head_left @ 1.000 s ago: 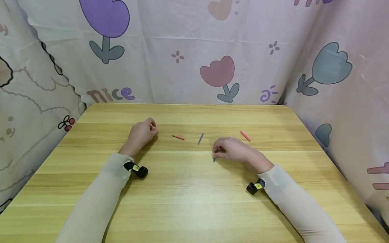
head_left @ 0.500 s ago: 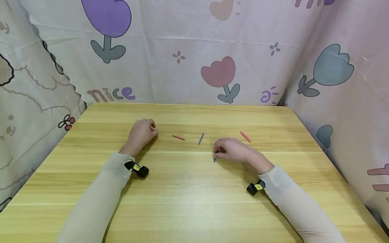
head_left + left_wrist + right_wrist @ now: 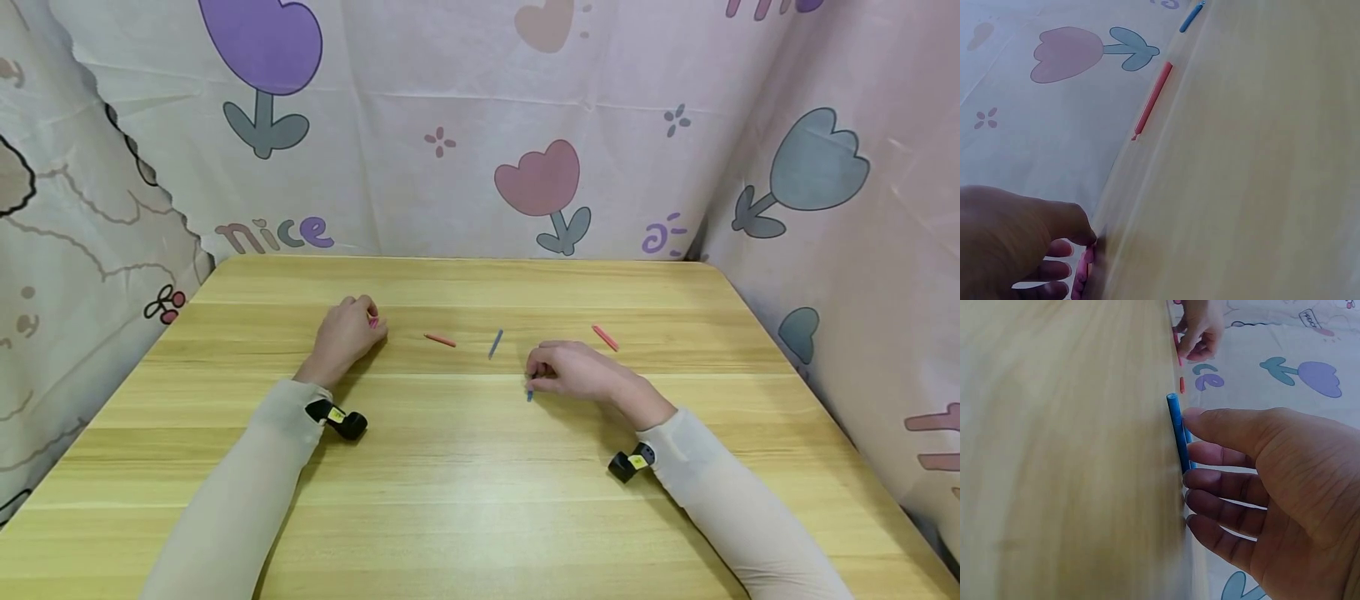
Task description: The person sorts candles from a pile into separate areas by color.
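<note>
My left hand (image 3: 345,335) is at the left of the table, thumb and fingers pinching a pink crayon-like stick (image 3: 1178,350). Only a bit of pink shows between the fingers in the head view. In the left wrist view the thumb tip lies along this stick, close over the wood. Right of centre, my right hand (image 3: 576,369) holds a blue crayon-like stick (image 3: 1177,428) between thumb and curled fingers. From above, most of it is hidden; one blue end pokes out below the thumb.
Between the hands lie a red stick (image 3: 439,340) with a tapered tip and a second blue stick (image 3: 496,343). A coral-pink stick (image 3: 605,337) lies beyond my right hand. Printed cloth (image 3: 420,192) hangs behind the wooden table (image 3: 465,500) and at its sides.
My left hand has shifted slightly back and left, and pink now shows between its fingers. The right hand and the sticks on the table have stayed put.
</note>
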Available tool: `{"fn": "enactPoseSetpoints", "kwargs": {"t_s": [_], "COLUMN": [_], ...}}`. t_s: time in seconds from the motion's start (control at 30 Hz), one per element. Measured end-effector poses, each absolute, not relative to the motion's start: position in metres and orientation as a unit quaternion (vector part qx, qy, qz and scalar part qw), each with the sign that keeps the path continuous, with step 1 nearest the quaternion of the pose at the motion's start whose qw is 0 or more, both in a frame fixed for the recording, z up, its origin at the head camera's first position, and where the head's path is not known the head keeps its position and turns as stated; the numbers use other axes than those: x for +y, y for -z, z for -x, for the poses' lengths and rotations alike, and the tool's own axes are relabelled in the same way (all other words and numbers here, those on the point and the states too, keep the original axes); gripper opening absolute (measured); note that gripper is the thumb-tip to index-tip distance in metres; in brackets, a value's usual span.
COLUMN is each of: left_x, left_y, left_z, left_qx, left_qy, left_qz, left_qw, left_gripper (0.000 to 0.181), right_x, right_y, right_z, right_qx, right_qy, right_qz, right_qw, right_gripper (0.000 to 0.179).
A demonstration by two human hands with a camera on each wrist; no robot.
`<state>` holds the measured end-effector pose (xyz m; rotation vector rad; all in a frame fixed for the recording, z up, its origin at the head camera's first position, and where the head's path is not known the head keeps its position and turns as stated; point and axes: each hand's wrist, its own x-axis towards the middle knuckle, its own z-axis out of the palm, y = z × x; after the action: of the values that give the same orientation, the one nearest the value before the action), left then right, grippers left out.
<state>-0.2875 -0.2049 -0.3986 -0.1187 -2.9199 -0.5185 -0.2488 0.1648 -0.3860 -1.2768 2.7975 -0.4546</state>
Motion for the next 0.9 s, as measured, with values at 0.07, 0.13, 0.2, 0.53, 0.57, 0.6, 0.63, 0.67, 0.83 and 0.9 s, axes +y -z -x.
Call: {"fn": "enactPoseSetpoints", "kwargs": {"t_s": [0.07, 0.13, 0.2, 0.53, 0.57, 0.6, 0.63, 0.67, 0.83, 0.9], "left_x": [-0.2046, -0.2045, -0.2043, -0.2049, -0.2049, -0.2051, -0.2052, -0.2054, -0.2064, -0.2065], "left_y": [0.3996, 0.4006, 0.4007, 0.4011, 0.4011, 0.4011, 0.4011, 0.401, 0.4009, 0.401], "left_z": [0.2875, 0.2877, 0.2877, 0.288, 0.2878, 0.2877, 0.2876, 0.2874, 0.2874, 0.2877], "left_qx": [-0.98, -0.979, -0.978, -0.974, -0.974, -0.974, -0.974, -0.974, -0.976, -0.976], "left_qy": [0.177, 0.181, 0.187, 0.211, 0.212, 0.212, 0.211, 0.211, 0.205, 0.202], "left_qz": [0.039, 0.036, 0.034, 0.021, 0.021, 0.022, 0.022, 0.023, 0.029, 0.032], "left_qw": [0.086, 0.084, 0.082, 0.074, 0.074, 0.074, 0.075, 0.074, 0.074, 0.075], "left_gripper": [0.026, 0.026, 0.027, 0.028, 0.028, 0.028, 0.028, 0.027, 0.027, 0.028], "right_x": [0.1648, 0.1647, 0.1644, 0.1645, 0.1647, 0.1648, 0.1649, 0.165, 0.1646, 0.1648], "right_y": [0.386, 0.3857, 0.3851, 0.3847, 0.3848, 0.3848, 0.3848, 0.3848, 0.3836, 0.3831], "right_z": [0.2486, 0.2482, 0.2476, 0.2463, 0.2461, 0.2459, 0.2457, 0.2455, 0.2442, 0.2438], "right_qx": [0.9, 0.9, 0.899, 0.896, 0.896, 0.897, 0.897, 0.898, 0.901, 0.9], "right_qy": [0.143, 0.142, 0.144, 0.143, 0.144, 0.143, 0.143, 0.142, 0.137, 0.135], "right_qz": [0.411, 0.411, 0.413, 0.42, 0.419, 0.418, 0.417, 0.415, 0.411, 0.413], "right_qw": [0.018, 0.021, 0.025, 0.027, 0.025, 0.024, 0.023, 0.023, 0.022, 0.021], "right_gripper": [0.012, 0.012, 0.011, 0.006, 0.006, 0.007, 0.007, 0.008, 0.011, 0.01]}}
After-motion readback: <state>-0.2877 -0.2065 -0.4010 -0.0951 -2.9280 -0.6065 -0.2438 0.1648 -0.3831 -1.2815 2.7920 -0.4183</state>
